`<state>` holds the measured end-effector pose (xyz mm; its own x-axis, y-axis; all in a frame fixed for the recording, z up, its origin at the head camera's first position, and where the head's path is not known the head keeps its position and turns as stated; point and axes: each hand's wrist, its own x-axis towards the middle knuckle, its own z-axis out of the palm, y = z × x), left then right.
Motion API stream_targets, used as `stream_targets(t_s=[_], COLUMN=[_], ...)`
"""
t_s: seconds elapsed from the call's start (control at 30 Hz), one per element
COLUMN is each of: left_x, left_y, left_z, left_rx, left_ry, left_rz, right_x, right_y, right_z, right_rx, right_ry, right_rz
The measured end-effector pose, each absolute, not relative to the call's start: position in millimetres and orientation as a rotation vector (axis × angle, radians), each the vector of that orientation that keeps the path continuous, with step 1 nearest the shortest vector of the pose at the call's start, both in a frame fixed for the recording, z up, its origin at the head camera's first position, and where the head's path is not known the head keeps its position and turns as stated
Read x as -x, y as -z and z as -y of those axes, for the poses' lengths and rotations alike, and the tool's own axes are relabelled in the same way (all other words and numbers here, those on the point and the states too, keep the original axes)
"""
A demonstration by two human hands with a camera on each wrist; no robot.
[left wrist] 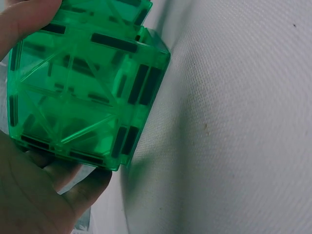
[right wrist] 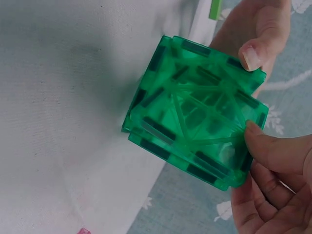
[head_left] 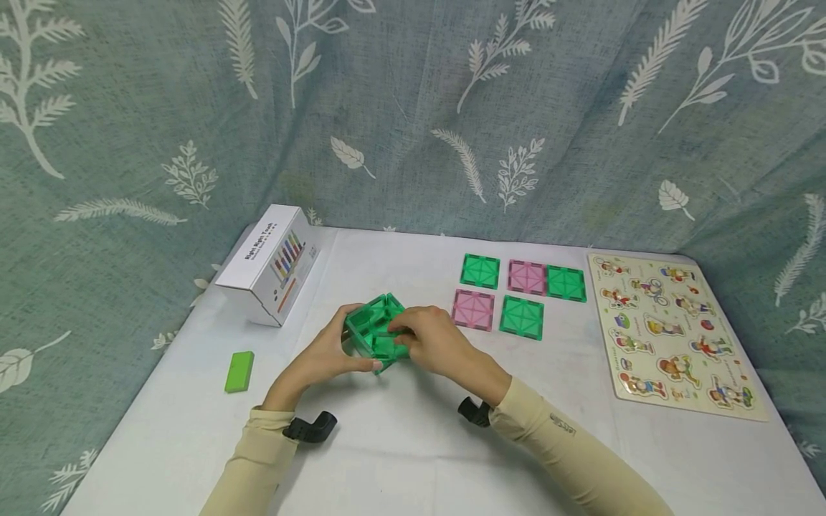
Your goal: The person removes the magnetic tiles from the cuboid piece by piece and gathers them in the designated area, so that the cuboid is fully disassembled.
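Observation:
My left hand [head_left: 325, 356] holds a box-like structure of see-through green magnetic tiles [head_left: 363, 321], its thumb and fingers spread around the near and left sides. In the left wrist view, the structure's square panels [left wrist: 68, 105] show dark magnet strips along their edges. With thumb and fingers, my right hand [head_left: 435, 340] pinches a green magnetic tile [right wrist: 209, 114] at the structure's right side. That tile lies tilted against the other panels in the right wrist view. Whether it is attached to them, I cannot tell.
Several flat tiles, green [head_left: 480, 271] and pink [head_left: 473, 309], lie right of the hands. A wooden picture puzzle board [head_left: 677, 337] is at the far right. On the left are a white box [head_left: 271, 265] and a green block [head_left: 239, 371]. A patterned curtain [head_left: 413, 129] hangs behind.

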<state>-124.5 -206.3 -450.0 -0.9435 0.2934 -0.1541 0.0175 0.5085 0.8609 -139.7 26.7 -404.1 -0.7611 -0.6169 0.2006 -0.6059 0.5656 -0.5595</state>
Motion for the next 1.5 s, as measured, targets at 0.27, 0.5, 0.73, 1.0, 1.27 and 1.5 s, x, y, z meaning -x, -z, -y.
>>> stream_targets(t_s=[0.27,0.5,0.73,1.0,1.27,1.5], left_x=[124,124,124,125,125,126], left_y=[450,450,449,450,450,451], left_z=[206,206,206,206,206,206], left_rx=[-0.248,-0.244,-0.245,-0.222,-0.225,-0.217], left_ry=[-1.390,-1.391,-1.386,-1.383,-1.385,-1.388], left_rz=[-2.472,-2.471,-2.471,-2.461,-2.463,-2.456], right_x=[138,138,140,143,145,152], right_y=[404,403,405,410,412,418], right_z=[-34,-45,-57,-70,-89,-111], right_rx=[1.077,1.042,0.999,0.967,0.806,0.681], right_ry=[1.017,1.064,1.108,1.130,1.187,1.259], right_rz=[-2.719,-2.663,-2.610,-2.581,-2.572,-2.586])
